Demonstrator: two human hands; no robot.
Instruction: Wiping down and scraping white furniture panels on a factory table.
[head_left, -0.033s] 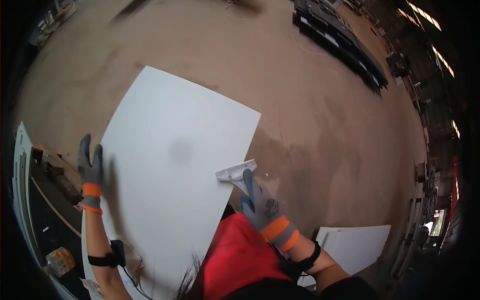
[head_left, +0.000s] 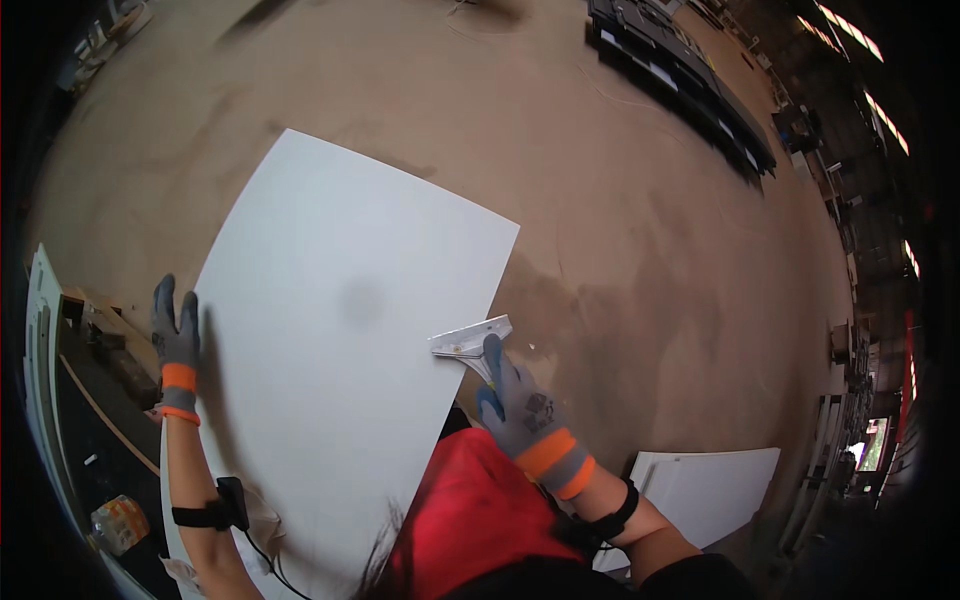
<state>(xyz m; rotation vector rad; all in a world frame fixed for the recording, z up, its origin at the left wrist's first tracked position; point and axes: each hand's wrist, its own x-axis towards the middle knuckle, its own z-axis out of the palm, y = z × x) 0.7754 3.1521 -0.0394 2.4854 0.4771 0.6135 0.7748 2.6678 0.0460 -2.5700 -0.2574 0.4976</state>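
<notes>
One plastic bottle (head_left: 120, 525), contents unclear; right hand (head_left: 527, 402) grips white scraper (head_left: 468, 340).

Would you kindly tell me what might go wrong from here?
The wide-headed scraper in the right hand juts past the edge of the white panel, so it might catch there. The left hand is spread at the opposite edge, not gripping it, so the panel could perhaps shift.

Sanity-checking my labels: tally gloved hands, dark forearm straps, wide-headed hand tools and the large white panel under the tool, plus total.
Gloved hands: 2 (left hand, right hand)
Dark forearm straps: 2 (left strap, right strap)
Wide-headed hand tool: 1
Large white panel: 1
Total: 6
</notes>
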